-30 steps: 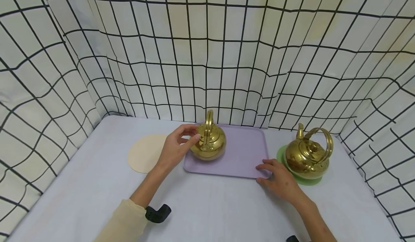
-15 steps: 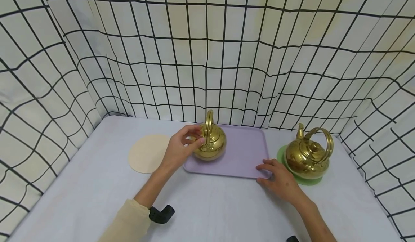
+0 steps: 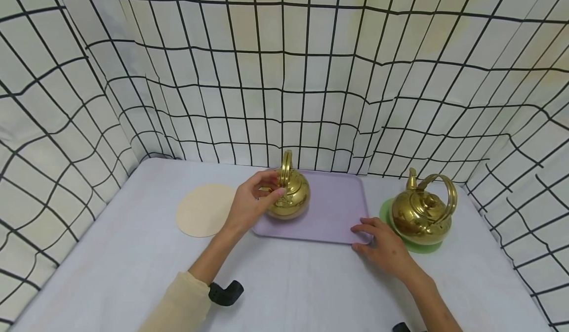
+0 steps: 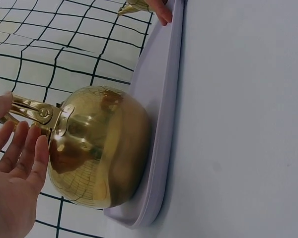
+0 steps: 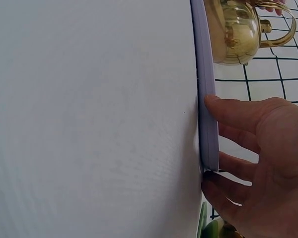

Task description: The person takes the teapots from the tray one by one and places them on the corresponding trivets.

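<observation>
**Left hand closes in on tray kettle; right hand steady at tray corner**

Since the earliest frame the left hand [image 3: 251, 202] has moved in from the kettle's flank toward its handle; kettle, tray and right hand have not shifted.

Brass kettle [image 3: 291, 195] stands upright on the left part of the lilac tray [image 3: 338, 208], handle arch [image 3: 286, 169] raised. The left hand comes at it from about 8 o'clock in the head view. Fingers lie loosely curved beside the handle's near hinge and the upper shoulder of the body. In the left wrist view the fingers [image 4: 25, 151] are nearly straight and spread, tips just beside the hinge [image 4: 44, 115]; whether they touch it, I cannot tell. Nothing is clasped: the hand is apart, not closed round the handle.

Right hand [image 3: 384, 245] rests at the tray's near right corner, about 4 o'clock from the kettle. In the right wrist view the thumb [image 5: 238, 115] lies over the tray rim [image 5: 206, 106] and the fingers curl below the edge, so the rim is pinched between them.

Second brass kettle [image 3: 422, 213] sits on a green mat [image 3: 418, 247] just right of the tray, at 3 o'clock from the first, spout pointing away. A cream round mat [image 3: 202, 209] lies flat at 9 o'clock, left of the tray, just beside the left wrist. All stands on a pale tabletop [image 3: 289, 292] backed by a grid-patterned cloth [image 3: 284, 75]. A black wrist mount [image 3: 225, 292] shows at the cuff of the cream sleeve [image 3: 182, 305].
</observation>
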`<state>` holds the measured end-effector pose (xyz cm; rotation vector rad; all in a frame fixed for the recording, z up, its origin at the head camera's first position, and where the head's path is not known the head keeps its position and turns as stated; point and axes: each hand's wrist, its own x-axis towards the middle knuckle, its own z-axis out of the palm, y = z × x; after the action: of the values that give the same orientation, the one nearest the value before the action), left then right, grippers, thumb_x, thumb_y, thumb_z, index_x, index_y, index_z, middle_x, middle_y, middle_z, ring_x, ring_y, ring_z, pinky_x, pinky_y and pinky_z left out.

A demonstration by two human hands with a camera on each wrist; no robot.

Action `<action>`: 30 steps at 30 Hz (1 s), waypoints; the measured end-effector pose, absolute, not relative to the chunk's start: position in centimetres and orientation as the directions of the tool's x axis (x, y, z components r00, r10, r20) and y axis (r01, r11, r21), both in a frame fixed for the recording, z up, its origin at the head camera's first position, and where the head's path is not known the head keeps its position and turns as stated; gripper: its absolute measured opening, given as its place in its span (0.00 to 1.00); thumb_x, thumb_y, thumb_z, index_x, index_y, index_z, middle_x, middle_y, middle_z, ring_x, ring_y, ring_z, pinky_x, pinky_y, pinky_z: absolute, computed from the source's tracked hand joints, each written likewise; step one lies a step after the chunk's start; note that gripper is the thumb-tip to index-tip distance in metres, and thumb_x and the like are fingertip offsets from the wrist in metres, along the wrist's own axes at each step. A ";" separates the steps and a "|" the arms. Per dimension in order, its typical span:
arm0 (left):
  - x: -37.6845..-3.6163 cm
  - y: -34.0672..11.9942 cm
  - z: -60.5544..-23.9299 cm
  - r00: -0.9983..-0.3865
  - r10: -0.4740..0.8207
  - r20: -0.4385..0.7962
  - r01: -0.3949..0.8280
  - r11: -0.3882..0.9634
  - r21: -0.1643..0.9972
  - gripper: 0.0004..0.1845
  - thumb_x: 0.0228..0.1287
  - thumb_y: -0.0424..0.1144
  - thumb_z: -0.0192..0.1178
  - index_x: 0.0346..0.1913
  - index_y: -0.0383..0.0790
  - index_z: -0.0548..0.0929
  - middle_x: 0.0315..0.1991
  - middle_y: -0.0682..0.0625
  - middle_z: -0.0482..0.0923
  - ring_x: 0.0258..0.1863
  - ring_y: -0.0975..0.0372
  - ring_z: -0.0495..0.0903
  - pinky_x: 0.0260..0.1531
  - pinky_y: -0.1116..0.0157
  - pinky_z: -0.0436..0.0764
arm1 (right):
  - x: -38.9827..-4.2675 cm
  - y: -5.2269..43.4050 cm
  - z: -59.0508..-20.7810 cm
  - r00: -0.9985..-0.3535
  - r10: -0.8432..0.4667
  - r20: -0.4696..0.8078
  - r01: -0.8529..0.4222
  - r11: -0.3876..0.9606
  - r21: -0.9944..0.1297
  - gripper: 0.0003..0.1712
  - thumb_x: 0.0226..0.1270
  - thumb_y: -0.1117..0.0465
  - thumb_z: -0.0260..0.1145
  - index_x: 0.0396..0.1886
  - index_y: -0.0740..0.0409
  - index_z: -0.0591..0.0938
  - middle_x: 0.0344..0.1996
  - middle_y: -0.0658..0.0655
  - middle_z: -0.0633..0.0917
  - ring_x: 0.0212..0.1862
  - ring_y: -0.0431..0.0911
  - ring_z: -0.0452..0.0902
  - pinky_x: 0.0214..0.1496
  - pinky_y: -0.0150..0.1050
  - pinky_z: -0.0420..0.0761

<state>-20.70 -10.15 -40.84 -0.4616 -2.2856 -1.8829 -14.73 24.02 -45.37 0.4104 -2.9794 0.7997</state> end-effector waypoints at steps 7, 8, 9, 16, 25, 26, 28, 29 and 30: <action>-20.8 -10.0 -40.9 -0.949 0.130 0.286 0.305 0.155 0.940 0.22 0.67 0.37 0.71 0.62 0.38 0.82 0.55 0.41 0.84 0.53 0.56 0.83 0.51 0.71 0.84 | -14.8 24.0 -45.5 -0.963 -0.250 0.096 -0.265 0.834 -0.484 0.20 0.64 0.57 0.77 0.56 0.51 0.88 0.66 0.64 0.81 0.69 0.66 0.76 0.66 0.64 0.79; -20.8 -9.9 -40.8 -0.950 0.129 0.283 0.301 0.151 0.942 0.22 0.67 0.37 0.71 0.62 0.38 0.82 0.55 0.41 0.84 0.53 0.56 0.83 0.51 0.71 0.84 | -14.8 24.0 -45.5 -0.963 -0.251 0.096 -0.265 0.835 -0.482 0.20 0.64 0.57 0.77 0.56 0.51 0.88 0.66 0.64 0.81 0.69 0.65 0.76 0.67 0.64 0.79; -20.8 -9.9 -40.8 -0.951 0.129 0.280 0.298 0.151 0.943 0.22 0.66 0.37 0.71 0.62 0.38 0.82 0.55 0.41 0.84 0.53 0.57 0.83 0.51 0.71 0.85 | -14.8 24.0 -45.5 -0.963 -0.250 0.097 -0.265 0.834 -0.483 0.20 0.64 0.57 0.77 0.56 0.51 0.88 0.66 0.64 0.81 0.69 0.65 0.76 0.67 0.64 0.79; -20.8 -9.7 -40.8 -0.955 0.128 0.266 0.283 0.143 0.948 0.22 0.67 0.36 0.71 0.62 0.38 0.82 0.54 0.40 0.84 0.52 0.60 0.83 0.52 0.72 0.85 | -14.7 24.1 -45.5 -0.963 -0.252 0.098 -0.267 0.836 -0.479 0.20 0.63 0.56 0.77 0.55 0.51 0.88 0.65 0.64 0.81 0.68 0.66 0.77 0.66 0.64 0.80; -20.8 -9.6 -40.7 -0.962 0.130 0.241 0.253 0.084 0.964 0.22 0.68 0.34 0.69 0.63 0.37 0.81 0.54 0.39 0.83 0.52 0.63 0.83 0.54 0.74 0.84 | -14.8 24.0 -45.4 -0.965 -0.245 0.092 -0.259 0.836 -0.484 0.20 0.63 0.57 0.77 0.56 0.51 0.88 0.66 0.64 0.81 0.69 0.65 0.76 0.66 0.64 0.79; -20.8 -9.6 -40.7 -0.963 0.129 0.236 0.247 0.077 0.966 0.22 0.68 0.33 0.69 0.64 0.37 0.81 0.54 0.38 0.83 0.52 0.63 0.83 0.54 0.74 0.83 | -14.8 24.0 -45.4 -0.965 -0.245 0.091 -0.258 0.836 -0.484 0.20 0.63 0.57 0.77 0.56 0.51 0.87 0.66 0.64 0.81 0.69 0.65 0.76 0.66 0.64 0.79; -20.8 -9.5 -40.7 -0.966 0.129 0.226 0.236 0.069 0.969 0.22 0.68 0.33 0.68 0.64 0.36 0.80 0.55 0.38 0.83 0.52 0.64 0.83 0.55 0.74 0.83 | -14.7 24.0 -45.4 -0.966 -0.243 0.089 -0.255 0.836 -0.485 0.20 0.64 0.57 0.77 0.56 0.51 0.87 0.66 0.64 0.81 0.69 0.65 0.76 0.66 0.64 0.79; -20.7 -9.5 -40.7 -0.967 0.128 0.220 0.230 0.067 0.971 0.22 0.68 0.32 0.68 0.64 0.36 0.80 0.55 0.38 0.83 0.52 0.65 0.83 0.55 0.75 0.83 | -14.7 24.0 -45.4 -0.966 -0.243 0.088 -0.255 0.836 -0.486 0.20 0.64 0.57 0.77 0.56 0.51 0.87 0.66 0.64 0.81 0.69 0.65 0.76 0.66 0.64 0.79; -20.7 -9.5 -40.6 -0.969 0.127 0.214 0.224 0.065 0.973 0.22 0.68 0.32 0.68 0.64 0.36 0.80 0.55 0.38 0.83 0.52 0.65 0.83 0.55 0.75 0.83 | -14.7 24.0 -45.4 -0.966 -0.244 0.089 -0.255 0.836 -0.486 0.20 0.64 0.57 0.77 0.56 0.51 0.88 0.66 0.64 0.81 0.68 0.65 0.76 0.66 0.64 0.79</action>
<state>-20.74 -9.48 -40.61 -0.3693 -2.2388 -2.0676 -14.69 23.96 -45.38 0.4061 -2.9873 0.7965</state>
